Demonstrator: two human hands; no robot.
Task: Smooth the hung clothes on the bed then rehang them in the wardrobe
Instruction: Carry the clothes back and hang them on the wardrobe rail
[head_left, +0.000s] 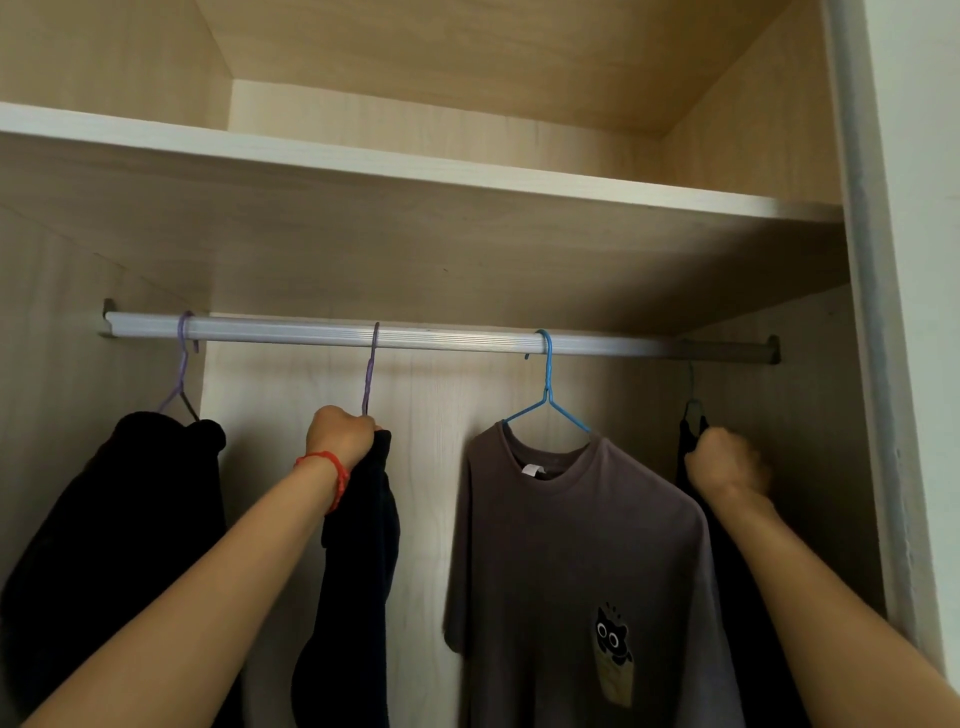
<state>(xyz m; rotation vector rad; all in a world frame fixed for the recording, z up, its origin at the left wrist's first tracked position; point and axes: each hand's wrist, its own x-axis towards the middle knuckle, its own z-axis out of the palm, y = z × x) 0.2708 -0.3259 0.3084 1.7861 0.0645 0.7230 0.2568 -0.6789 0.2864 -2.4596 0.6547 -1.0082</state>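
The open wardrobe (415, 249) fills the frame, and a white rail (441, 338) runs across its middle from left to right under a pale shelf (363, 161); the compartment above the shelf shows only bare wood walls. Four garments hang from the rail. At the left of the frame a black garment (119, 545) hangs on a purple hanger (182, 364). Just right of it, a second purple hanger (370, 369) hooks over the rail at centre left and carries a dark garment (358, 571) that drops to the bottom edge. The left hand (340, 434), with a red string bracelet (332, 475) at its wrist, is a closed fist, its fingers gripping the top of this dark garment right where the hanger's neck meets it. Right of centre a brown T-shirt (582, 561) with a small black cat print on its lower front hangs facing the camera on a blue hanger (545, 395). At the far right of the frame a black garment (737, 597) hangs on a greenish hanger (692, 400) close to the wardrobe's side wall. The right hand (727, 462) is raised beside it with its fingers curled around the garment's upper edge just below the hanger; the hand is motion-blurred, so the exact hold is hard to make out.
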